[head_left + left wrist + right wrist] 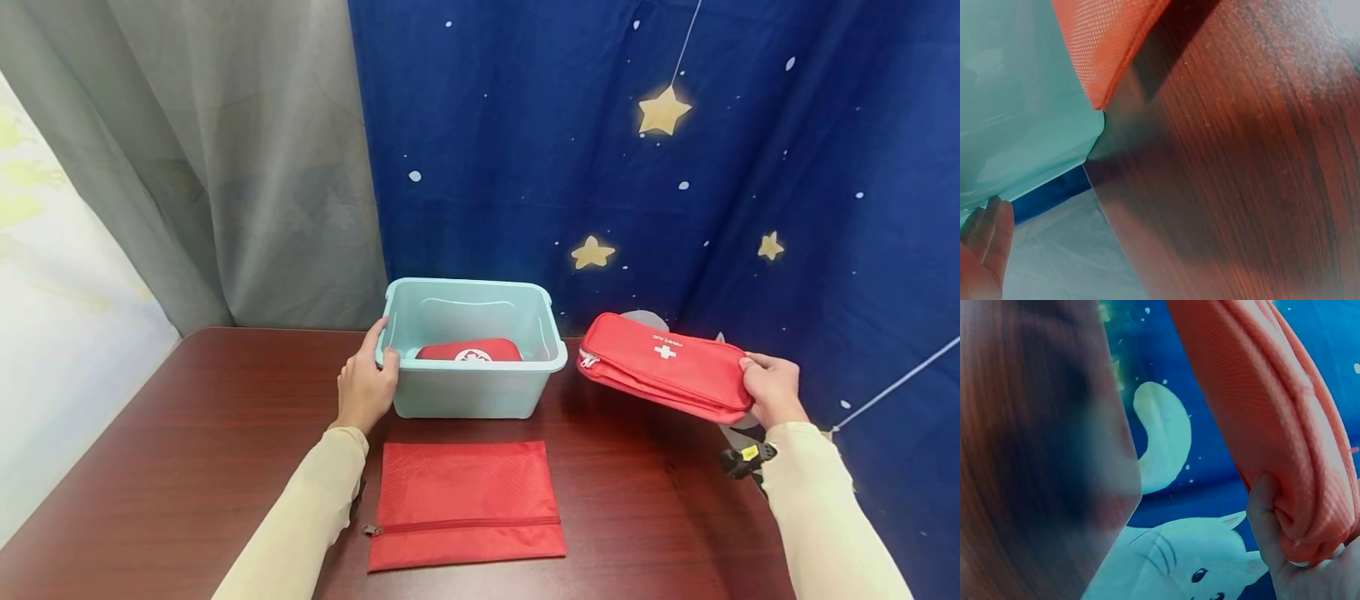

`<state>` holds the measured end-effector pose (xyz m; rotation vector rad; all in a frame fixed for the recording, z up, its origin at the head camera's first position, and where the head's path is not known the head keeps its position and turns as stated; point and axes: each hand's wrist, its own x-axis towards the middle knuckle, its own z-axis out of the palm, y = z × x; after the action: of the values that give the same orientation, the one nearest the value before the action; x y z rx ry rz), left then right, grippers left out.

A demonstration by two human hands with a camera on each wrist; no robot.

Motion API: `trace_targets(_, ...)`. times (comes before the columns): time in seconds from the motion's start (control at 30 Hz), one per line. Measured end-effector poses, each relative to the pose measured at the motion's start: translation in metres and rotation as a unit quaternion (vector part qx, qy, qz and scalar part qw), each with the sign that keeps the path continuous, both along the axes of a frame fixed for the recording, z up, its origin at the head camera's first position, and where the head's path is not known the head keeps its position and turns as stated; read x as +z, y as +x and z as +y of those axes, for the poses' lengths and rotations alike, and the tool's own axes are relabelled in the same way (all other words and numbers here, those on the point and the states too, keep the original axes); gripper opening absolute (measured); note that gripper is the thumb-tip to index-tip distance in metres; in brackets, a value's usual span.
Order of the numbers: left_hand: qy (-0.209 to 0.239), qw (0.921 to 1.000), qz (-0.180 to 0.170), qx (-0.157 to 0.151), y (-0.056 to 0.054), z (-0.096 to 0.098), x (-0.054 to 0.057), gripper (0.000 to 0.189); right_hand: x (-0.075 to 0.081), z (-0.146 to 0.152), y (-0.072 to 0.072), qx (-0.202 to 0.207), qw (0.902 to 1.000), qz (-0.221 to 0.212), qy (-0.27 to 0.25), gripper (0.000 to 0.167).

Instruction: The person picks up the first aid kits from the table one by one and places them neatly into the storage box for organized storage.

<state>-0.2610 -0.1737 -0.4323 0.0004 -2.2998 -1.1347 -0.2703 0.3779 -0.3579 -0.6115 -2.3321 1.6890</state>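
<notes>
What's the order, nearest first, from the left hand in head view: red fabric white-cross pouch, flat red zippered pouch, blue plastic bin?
1. Blue bin, touching the left hand.
2. Flat pouch, in front of the bin.
3. White-cross pouch, right side, in right hand.

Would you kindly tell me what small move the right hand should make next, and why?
Probably carry the pouch left, over the bin: the right hand grips the pouch just right of the bin, the left hand touches the bin, perhaps steadying it, and a red case already lies inside.
</notes>
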Motion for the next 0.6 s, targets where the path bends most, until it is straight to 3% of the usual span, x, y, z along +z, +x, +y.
trace_targets(0.37,0.002,1.0000,0.005,0.001,-0.002,-0.001,-0.002,0.051,0.018,-0.003,-0.003,-0.010,0.9996,0.017,-0.021,0.051)
trace_targets(0.6,0.003,1.0000,0.005,0.001,-0.003,-0.002,-0.004,0.051,0.026,-0.005,-0.002,-0.005,0.9970,0.037,-0.068,0.053)
